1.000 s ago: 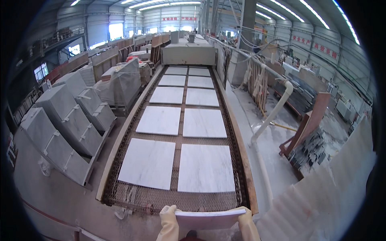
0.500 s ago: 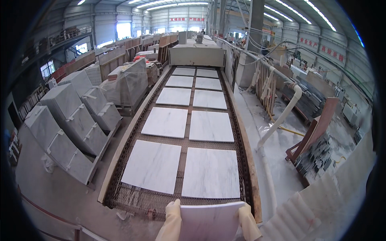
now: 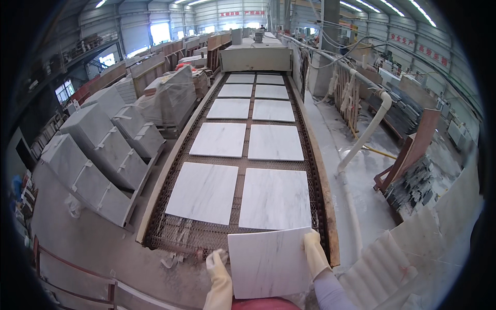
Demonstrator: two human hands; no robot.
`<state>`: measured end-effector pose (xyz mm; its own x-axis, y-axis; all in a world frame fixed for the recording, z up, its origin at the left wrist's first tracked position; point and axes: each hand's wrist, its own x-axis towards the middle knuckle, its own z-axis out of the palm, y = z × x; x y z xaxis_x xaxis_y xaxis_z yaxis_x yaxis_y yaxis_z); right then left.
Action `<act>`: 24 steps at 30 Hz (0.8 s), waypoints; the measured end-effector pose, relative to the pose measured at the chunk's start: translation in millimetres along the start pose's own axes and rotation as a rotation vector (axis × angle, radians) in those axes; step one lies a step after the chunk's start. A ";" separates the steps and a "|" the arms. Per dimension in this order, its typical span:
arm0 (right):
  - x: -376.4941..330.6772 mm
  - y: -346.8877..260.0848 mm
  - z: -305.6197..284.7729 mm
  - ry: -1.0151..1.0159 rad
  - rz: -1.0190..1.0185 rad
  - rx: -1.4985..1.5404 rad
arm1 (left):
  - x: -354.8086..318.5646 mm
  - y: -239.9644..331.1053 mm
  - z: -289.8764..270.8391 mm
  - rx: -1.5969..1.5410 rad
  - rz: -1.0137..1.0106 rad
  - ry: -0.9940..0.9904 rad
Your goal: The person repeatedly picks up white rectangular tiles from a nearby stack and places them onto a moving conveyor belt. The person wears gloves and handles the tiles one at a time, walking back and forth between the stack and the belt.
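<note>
A white marble tile with grey veins (image 3: 268, 263) stands tilted at the near end of a mesh conveyor (image 3: 181, 233). My right hand (image 3: 315, 250), in a cream rubber glove, grips the tile's upper right edge. Beside its left edge is my left hand (image 3: 219, 268), gloved alike, fingers half curled and apart from the upper left corner. Whether the left palm touches the edge I cannot tell. Just beyond the held tile lie a right-hand tile (image 3: 275, 199) and a left-hand tile (image 3: 202, 194), flat on the mesh. More pairs run away behind them.
A pale machine housing (image 3: 256, 60) spans the conveyor's far end. Thick stone stacks (image 3: 85, 165) lean on a rack at left. Along the right run a wooden rail (image 3: 330, 243) and a white pipe (image 3: 366, 133). Corrugated sheeting (image 3: 380, 263) stands near right; a red metal frame (image 3: 75, 274) near left.
The held tile has risen and now faces me more fully. My left hand has come off its upper left corner. The tiles on the conveyor sit slightly higher in the picture.
</note>
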<state>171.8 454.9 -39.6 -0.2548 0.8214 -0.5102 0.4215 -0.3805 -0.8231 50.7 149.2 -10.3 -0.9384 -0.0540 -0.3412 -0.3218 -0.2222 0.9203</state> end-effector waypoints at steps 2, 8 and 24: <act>-7.9 -14.4 0.9 0.002 0.023 -0.036 | -17.4 -36.5 -45.4 0.172 0.087 -0.007; 6.1 -12.5 -1.3 -0.043 0.054 -0.021 | -70.7 -78.6 -97.6 0.227 -0.698 -0.231; -124.0 36.1 -112.6 0.098 -0.730 -0.318 | -73.1 -82.6 -91.6 -0.030 -0.857 -0.118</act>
<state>316.7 387.1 22.0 -0.4908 0.8553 0.1662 0.4092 0.3947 -0.8227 157.4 82.2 -78.8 -0.3808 0.2450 -0.8916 -0.9226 -0.1656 0.3485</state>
